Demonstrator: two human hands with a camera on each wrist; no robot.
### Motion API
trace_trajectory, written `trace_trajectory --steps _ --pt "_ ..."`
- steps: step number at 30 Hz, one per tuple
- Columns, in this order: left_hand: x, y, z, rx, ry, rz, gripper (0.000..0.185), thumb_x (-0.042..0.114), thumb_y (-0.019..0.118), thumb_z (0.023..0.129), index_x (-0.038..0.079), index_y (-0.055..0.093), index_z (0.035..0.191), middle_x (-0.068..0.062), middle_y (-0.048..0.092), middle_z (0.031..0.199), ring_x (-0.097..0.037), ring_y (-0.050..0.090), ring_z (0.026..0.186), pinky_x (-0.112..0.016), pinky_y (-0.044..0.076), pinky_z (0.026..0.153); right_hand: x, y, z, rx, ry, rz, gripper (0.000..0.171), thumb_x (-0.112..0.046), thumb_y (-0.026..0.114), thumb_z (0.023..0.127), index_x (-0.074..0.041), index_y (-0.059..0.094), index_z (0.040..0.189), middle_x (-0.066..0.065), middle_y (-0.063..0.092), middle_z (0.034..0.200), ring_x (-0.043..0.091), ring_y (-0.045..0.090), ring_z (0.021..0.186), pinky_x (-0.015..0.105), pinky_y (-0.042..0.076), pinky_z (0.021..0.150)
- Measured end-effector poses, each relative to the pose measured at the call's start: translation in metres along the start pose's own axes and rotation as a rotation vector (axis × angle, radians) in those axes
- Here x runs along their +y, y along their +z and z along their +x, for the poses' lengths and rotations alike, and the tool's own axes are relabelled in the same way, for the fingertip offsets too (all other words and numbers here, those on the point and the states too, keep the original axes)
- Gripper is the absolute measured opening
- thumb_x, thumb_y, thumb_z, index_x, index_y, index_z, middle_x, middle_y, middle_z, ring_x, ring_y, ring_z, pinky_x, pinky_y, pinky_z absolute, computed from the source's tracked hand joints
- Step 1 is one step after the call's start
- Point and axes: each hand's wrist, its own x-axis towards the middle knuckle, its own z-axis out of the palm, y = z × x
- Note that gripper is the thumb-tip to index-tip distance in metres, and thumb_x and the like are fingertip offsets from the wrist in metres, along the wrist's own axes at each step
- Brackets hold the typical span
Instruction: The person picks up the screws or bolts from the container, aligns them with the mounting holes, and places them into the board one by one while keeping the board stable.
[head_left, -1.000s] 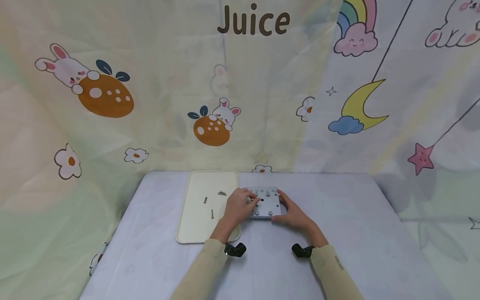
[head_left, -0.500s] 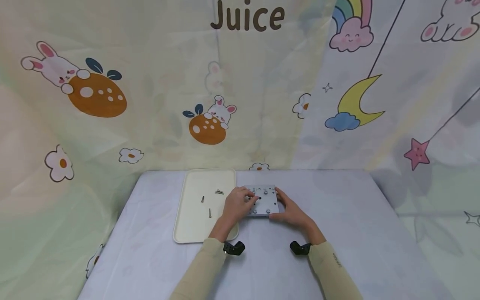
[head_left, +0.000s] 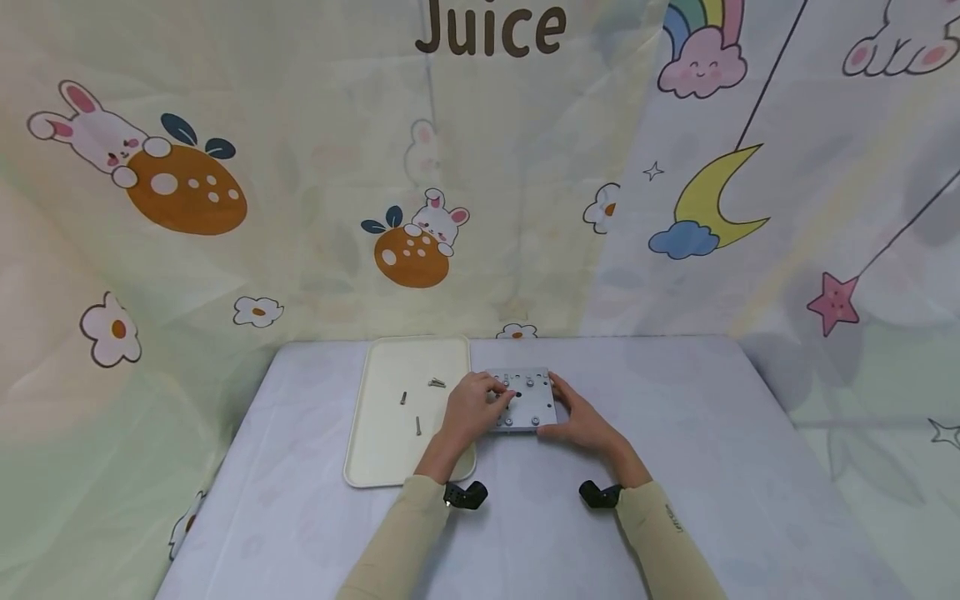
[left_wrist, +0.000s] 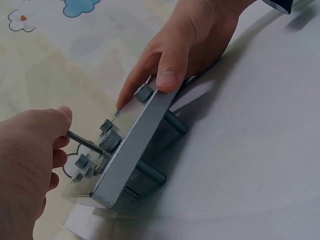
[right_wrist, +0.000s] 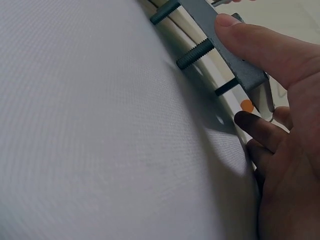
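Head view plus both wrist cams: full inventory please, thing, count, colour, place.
metal plate: 1, grey, on the table right of the tray, tilted, its near edge lifted
bolts in plate: several, grey, heads on top, threaded shanks sticking out below; exact count unclear
loose screws: 3, grey, on the tray
tray: 1, cream, on the table's left part
tablecloth: 1, pale lilac, covers the table
backdrop: 1, pastel cartoon print with "Juice", behind the table
wrist cameras: 2, black, one at each wrist
sleeves: 2, beige
left hand: 1, pinches a thin metal pin at the plate's top face
right hand: 1, grip on the plate's right edge
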Motion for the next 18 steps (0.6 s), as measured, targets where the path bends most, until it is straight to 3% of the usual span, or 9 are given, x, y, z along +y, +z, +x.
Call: trace_trajectory --steps 18 --pt "0.0029 -0.0049 0.0039 -0.029 0.028 0.043 0.023 0.041 0.070 0.088 0.019 0.077 0.085 0.011 0.067 0.082 -0.007 0.057 0.078 -0.024 0.049 0.066 -0.0001 0.0008 -0.0009 0.016 -0.012 0.013 0.116 -0.046 0.086 0.069 -0.024 0.012 0.157 0.008 0.038 0.151 0.026 0.023 0.143 0.051 0.017 0.113"
